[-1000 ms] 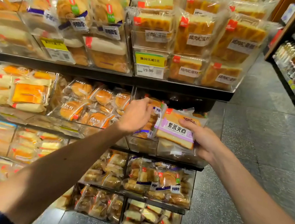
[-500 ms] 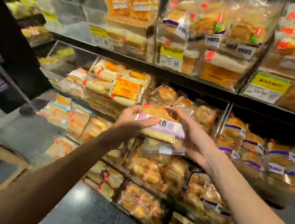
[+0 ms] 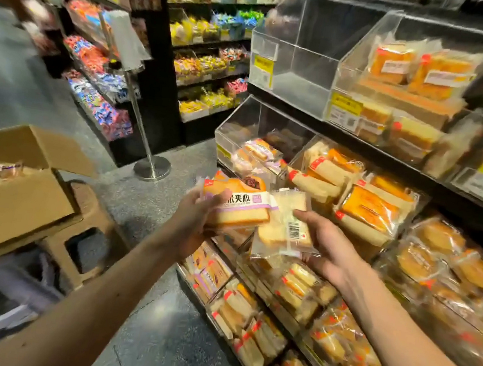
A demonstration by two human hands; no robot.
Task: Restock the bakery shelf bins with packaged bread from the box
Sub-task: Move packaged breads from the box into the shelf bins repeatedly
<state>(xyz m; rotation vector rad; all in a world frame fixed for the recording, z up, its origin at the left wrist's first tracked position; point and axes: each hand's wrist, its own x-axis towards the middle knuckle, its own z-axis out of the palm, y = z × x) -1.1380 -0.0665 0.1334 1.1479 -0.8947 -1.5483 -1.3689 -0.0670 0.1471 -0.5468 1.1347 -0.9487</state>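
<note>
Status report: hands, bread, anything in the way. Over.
Left hand grips purple-label bread pack. Right hand holds second pack, barcode up. Both short of the shelf bins, not yet placed. Path to bins looks clear.

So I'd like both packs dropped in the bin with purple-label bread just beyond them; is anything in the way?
Nothing visible. The left hand grips the purple-label pack, the right hand holds the barcode-up pack, and only open air lies between them and the clear bin.
</note>
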